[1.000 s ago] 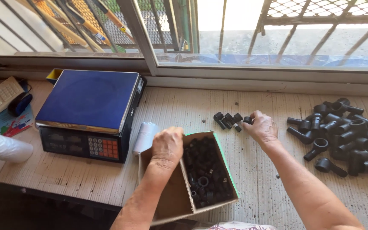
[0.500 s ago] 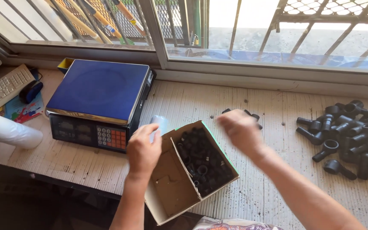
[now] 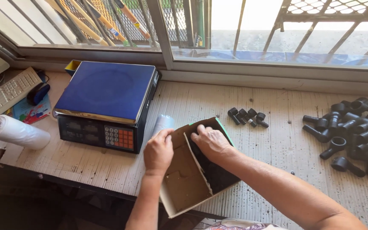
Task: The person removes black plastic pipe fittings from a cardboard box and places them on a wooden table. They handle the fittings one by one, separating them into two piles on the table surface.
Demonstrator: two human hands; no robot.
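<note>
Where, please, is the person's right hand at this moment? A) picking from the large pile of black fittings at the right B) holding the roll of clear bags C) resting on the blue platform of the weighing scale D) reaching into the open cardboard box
D: the right hand is down inside the open cardboard box, over the dark parts it holds, while the left hand steadies the box's flap.

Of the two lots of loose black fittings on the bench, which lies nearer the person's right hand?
The small cluster just beyond the cardboard box, close to the right hand. The big pile sits far off at the bench's right edge and holds many more, larger pieces.
</note>
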